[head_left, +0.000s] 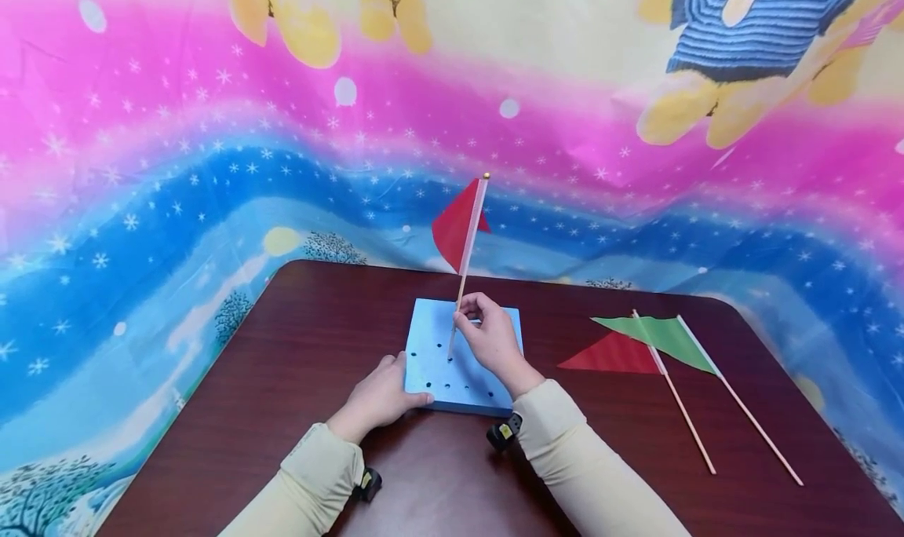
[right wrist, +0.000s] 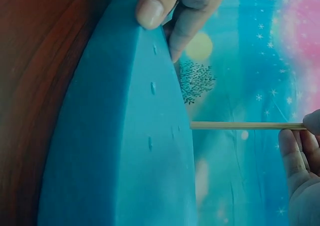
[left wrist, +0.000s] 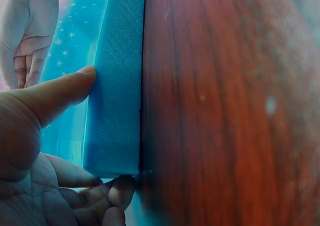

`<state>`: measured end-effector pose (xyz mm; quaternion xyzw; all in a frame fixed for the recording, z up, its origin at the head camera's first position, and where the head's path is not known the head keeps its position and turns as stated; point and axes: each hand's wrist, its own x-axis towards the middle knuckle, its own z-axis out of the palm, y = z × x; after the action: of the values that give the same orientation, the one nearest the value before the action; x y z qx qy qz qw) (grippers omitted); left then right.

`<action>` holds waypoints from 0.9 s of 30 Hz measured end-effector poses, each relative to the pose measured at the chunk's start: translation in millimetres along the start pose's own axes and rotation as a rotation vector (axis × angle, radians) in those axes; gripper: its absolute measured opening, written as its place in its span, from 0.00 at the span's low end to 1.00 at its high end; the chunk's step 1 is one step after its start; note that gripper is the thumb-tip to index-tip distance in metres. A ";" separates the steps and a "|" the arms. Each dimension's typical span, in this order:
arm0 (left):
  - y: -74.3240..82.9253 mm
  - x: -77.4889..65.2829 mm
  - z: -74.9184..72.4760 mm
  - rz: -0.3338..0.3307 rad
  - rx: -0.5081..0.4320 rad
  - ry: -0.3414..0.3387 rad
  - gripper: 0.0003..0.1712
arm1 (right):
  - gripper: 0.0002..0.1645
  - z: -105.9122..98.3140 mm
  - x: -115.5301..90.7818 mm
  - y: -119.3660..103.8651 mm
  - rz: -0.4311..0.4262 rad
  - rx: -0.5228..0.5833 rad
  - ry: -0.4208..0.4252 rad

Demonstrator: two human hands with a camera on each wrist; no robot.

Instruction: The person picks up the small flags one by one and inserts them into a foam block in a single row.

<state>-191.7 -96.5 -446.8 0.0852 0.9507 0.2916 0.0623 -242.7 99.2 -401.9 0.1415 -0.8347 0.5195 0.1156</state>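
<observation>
My right hand [head_left: 492, 341] has the flag [head_left: 454, 227] pinched by its stick [head_left: 462, 286], thumb on one side and fingertips on the other, below the red cloth. The flag stands over the block [head_left: 473, 370], near upright, its top leaning a little to my right, with a gold knob [head_left: 486, 176] at the tip. The stick's foot is at one of the holes [head_left: 428, 385] in the blue top; I can't quite tell whether it has gone in or only touches.

My left hand [head_left: 377, 393] grips the block at its near left corner: the thumb lies on the top edge and the other fingers bend round the side. More holes show on the block, four of them in a row along the edge nearest me.

The block sits flat on the brown table [head_left: 297, 348]. To my right, well apart from it, lie a red pennant [head_left: 610, 355] and a green pennant [head_left: 660, 333], sticks slanting towards me, the green cloth crossing the red one's stick. Beyond the table hangs a bright printed curtain [head_left: 395, 129].
</observation>
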 end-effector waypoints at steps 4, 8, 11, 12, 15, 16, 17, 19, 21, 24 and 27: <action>-1.4 -0.5 0.2 0.012 -0.005 0.004 0.55 | 0.05 5.5 1.7 -0.6 -0.011 0.013 -0.007; -2.0 -0.6 -0.2 0.013 -0.003 -0.001 0.56 | 0.05 11.2 4.6 -2.7 -0.023 0.020 -0.017; -1.6 -0.4 -0.4 0.011 -0.007 -0.005 0.56 | 0.06 15.9 6.6 -3.1 -0.032 0.014 -0.027; -1.3 -0.4 -0.4 0.011 -0.009 -0.006 0.56 | 0.06 17.6 7.2 -2.6 -0.035 0.011 -0.030; -0.1 -0.1 -1.0 0.014 -0.020 -0.007 0.56 | 0.06 22.2 8.8 -1.8 -0.031 0.006 -0.038; 0.3 -0.1 -1.2 0.016 -0.022 -0.007 0.56 | 0.06 23.9 9.2 -1.6 -0.028 0.005 -0.038; 0.6 -0.2 -1.5 0.018 -0.024 -0.006 0.56 | 0.06 25.5 9.8 -1.5 -0.025 0.005 -0.040; 1.0 -0.5 -2.2 0.023 -0.029 -0.006 0.56 | 0.06 28.8 10.9 -1.7 -0.024 0.006 -0.037; 1.0 -0.6 -2.8 0.025 -0.033 -0.003 0.55 | 0.07 31.9 12.3 -2.0 -0.032 0.009 -0.037; 0.5 -1.1 -3.2 0.023 -0.039 -0.003 0.55 | 0.07 36.2 13.3 -2.3 -0.034 0.009 -0.044; -0.3 -1.4 -2.8 0.021 -0.045 -0.008 0.55 | 0.07 38.9 12.8 -2.9 -0.021 0.010 -0.054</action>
<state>-190.9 -98.5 -444.6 0.0951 0.9427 0.3130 0.0649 -255.4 61.4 -412.0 0.1648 -0.8334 0.5184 0.0978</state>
